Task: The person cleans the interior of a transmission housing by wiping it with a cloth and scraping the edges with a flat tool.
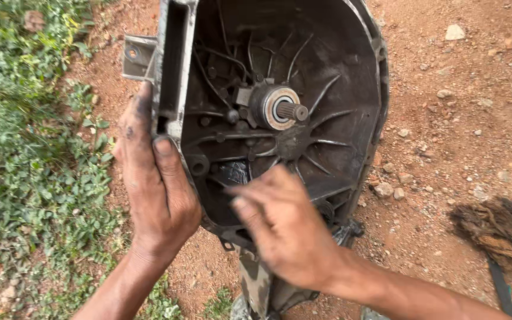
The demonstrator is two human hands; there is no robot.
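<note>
Gearbox bell housing faces upward, its splined shaft pointing at the camera.

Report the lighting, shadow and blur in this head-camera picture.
Head view: soft, even daylight with no hard shadows on the red dirt ground; the deep inside of the metal bell housing falls dark, while the splined shaft stays sharp; the right hand is smeared by motion blur, worst at its fingertips; the left hand, gripping the housing's rim, is crisp; no glare.
</note>
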